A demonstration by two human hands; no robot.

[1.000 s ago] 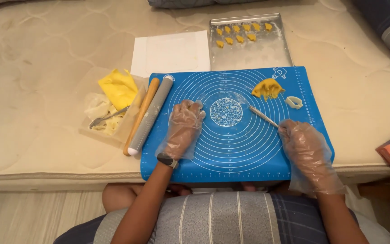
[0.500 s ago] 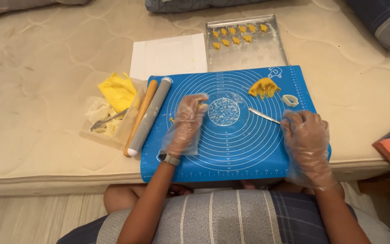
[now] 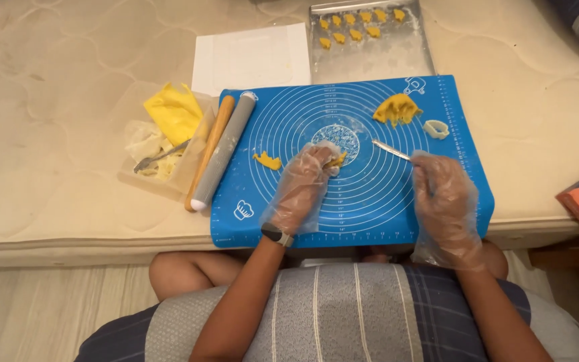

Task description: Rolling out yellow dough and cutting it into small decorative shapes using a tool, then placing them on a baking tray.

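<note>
far left: clear plastic bag (image 3: pixel 162 151) on the mattress (image 3: pixel 48 121), holding a yellow dough lump (image 3: pixel 174 112) and a small metal tool, kind unclear. just right of it 2 rolling pins lie side by side, 1 wooden (image 3: pixel 208 153), 1 grey (image 3: pixel 224 151), the grey one overlapping the left edge of the blue silicone mat (image 3: pixel 370 201).

on the mat, left of centre: 1 small yellow dough scrap (image 3: pixel 267 161), lying loose.

left hand (image 3: pixel 301 189), in a loose clear glove, fingers curled narrow around a small piece of yellow dough (image 3: pixel 335 160) at the edge of the mat's pale centre circle (image 3: pixel 338 138). the piece is pinched at the fingertips, touching or just above the mat; cannot tell which.

right hand (image 3: pixel 445 201), also gloved, closed on the near end of a thin metal pick (image 3: pixel 391 150), tip pointing toward the centre circle, a little apart from the dough piece.

judgement on handling: the piece looks soft and small, so a light pinch at its edges should keep its shape; the loose glove film may stick, so release slowly. keep the pick low and steady beside it.

right of centre: a larger dough heap (image 3: pixel 397 108), then a white cutter (image 3: pixel 435 129). behind the mat: white paper sheet (image 3: pixel 252 57) and metal tray (image 3: pixel 373 50) with 8 or so shaped yellow pieces in 2 rows.
</note>
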